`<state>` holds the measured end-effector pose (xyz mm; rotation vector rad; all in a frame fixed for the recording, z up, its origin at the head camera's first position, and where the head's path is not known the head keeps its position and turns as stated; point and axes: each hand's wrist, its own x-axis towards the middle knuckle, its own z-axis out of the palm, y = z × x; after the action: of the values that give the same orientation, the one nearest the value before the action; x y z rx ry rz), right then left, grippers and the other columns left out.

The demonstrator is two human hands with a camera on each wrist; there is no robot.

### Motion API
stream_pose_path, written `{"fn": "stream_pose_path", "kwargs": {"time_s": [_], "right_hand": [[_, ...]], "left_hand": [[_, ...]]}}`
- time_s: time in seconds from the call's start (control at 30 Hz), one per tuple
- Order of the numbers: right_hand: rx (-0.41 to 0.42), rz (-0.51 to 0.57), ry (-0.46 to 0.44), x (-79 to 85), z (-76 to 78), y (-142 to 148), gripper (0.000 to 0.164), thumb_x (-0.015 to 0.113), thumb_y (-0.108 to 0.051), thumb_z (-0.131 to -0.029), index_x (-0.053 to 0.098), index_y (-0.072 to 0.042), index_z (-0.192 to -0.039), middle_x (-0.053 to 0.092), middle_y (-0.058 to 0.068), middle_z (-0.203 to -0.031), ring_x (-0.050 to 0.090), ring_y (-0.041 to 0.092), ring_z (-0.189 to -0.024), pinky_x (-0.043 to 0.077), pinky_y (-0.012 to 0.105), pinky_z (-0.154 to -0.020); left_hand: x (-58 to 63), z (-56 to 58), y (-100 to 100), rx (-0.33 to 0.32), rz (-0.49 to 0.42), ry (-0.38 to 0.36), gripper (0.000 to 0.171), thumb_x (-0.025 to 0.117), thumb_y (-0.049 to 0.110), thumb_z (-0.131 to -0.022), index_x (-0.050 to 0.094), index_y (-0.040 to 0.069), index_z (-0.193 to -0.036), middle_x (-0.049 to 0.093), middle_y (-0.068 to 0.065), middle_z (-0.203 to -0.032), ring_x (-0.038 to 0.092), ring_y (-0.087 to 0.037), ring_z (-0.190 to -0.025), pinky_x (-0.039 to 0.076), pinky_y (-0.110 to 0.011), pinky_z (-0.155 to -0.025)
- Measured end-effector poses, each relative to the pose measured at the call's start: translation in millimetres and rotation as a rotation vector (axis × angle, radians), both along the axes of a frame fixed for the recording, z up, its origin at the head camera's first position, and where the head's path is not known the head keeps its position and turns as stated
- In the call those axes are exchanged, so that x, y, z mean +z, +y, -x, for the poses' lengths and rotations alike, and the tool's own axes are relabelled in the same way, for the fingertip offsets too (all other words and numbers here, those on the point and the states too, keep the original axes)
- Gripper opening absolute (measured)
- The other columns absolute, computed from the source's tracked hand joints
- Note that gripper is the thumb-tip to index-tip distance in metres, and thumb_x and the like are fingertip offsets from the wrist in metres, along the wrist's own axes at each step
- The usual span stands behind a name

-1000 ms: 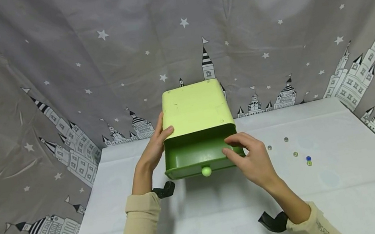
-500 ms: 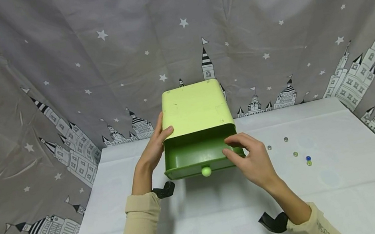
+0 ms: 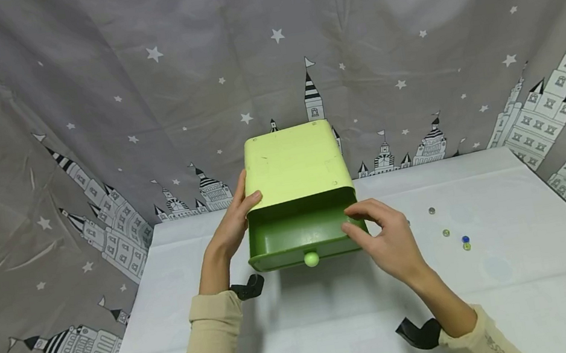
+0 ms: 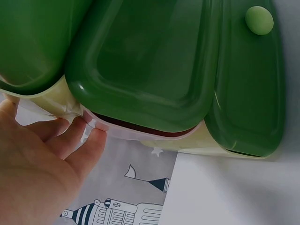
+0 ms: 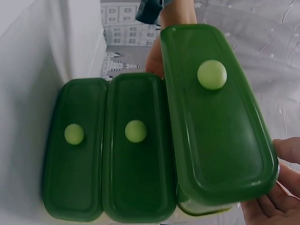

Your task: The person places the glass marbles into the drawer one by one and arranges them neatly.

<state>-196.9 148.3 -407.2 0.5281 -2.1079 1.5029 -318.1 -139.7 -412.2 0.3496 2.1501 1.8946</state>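
A light-green drawer cabinet (image 3: 296, 162) with dark-green drawers stands on the white cloth. Its top drawer (image 3: 276, 260) is pulled out, and no item shows in the visible part of its inside. My left hand (image 3: 230, 227) holds the cabinet's left side, thumb over the top edge; in the left wrist view its fingers (image 4: 90, 150) touch the side wall. At the drawer's right edge is my right hand (image 3: 388, 240), thumb and forefinger bent with a gap between them. The right wrist view shows this hand (image 5: 281, 194) beside the drawer's end; whether it touches is unclear.
Several small round glass pieces lie to the right, among them a blue one (image 3: 465, 239) and a clear one (image 3: 432, 210). Two lower drawers, one with a round knob (image 5: 136, 131), are closed. A grey castle-print curtain (image 3: 183, 94) hangs behind.
My right hand has shifted slightly to the right, and now mostly hides one glass piece. The left hand, cabinet and pulled-out drawer stay as they were.
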Motion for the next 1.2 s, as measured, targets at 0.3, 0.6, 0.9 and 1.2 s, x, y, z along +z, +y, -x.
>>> {"fn": "stream_pose_path", "kwargs": {"time_s": [0.3,0.6,0.9,1.2], "right_hand": [[-0.02,0.007,0.016,-3.0,-1.4,14.6,0.019,0.075,0.004,-0.084,0.072,0.002,-0.102,0.069,0.01,-0.102,0.065,0.024,-0.097,0.048,0.02,-0.09],[-0.096,-0.028,0.021,-12.2,-5.7,33.2,0.022,0.076,0.006,-0.082,0.073,0.0,-0.103,0.069,0.012,-0.102,0.064,0.029,-0.096,0.046,0.017,-0.089],[-0.142,-0.041,0.019,-24.9,-11.2,56.0,0.017,0.072,0.007,-0.085,0.072,0.0,-0.101,0.068,0.01,-0.099,0.062,0.015,-0.094,0.047,0.017,-0.087],[-0.218,-0.079,-0.014,-44.0,-15.6,85.7,0.016,0.072,0.008,-0.084,0.072,0.003,-0.099,0.069,0.01,-0.098,0.061,0.005,-0.094,0.045,0.013,-0.085]], "left_hand": [[0.6,-0.5,1.7,-0.005,-0.008,0.004,0.082,0.051,0.044,-0.1,-0.006,0.038,-0.158,-0.01,0.012,-0.162,-0.005,-0.019,-0.148,0.007,-0.063,-0.113],[0.1,-0.8,1.6,-0.001,0.0,-0.006,0.078,0.051,0.045,-0.1,-0.003,0.046,-0.156,-0.011,0.014,-0.162,-0.007,-0.019,-0.148,0.003,-0.065,-0.112],[1.5,-0.3,1.1,0.0,-0.001,-0.012,0.079,0.051,0.045,-0.1,-0.004,0.044,-0.157,-0.012,0.014,-0.162,-0.007,-0.019,-0.148,0.005,-0.064,-0.112],[0.2,0.4,0.8,-0.003,0.001,-0.005,0.079,0.05,0.046,-0.1,-0.005,0.044,-0.157,-0.013,0.015,-0.161,-0.006,-0.017,-0.148,0.007,-0.062,-0.113]]}}
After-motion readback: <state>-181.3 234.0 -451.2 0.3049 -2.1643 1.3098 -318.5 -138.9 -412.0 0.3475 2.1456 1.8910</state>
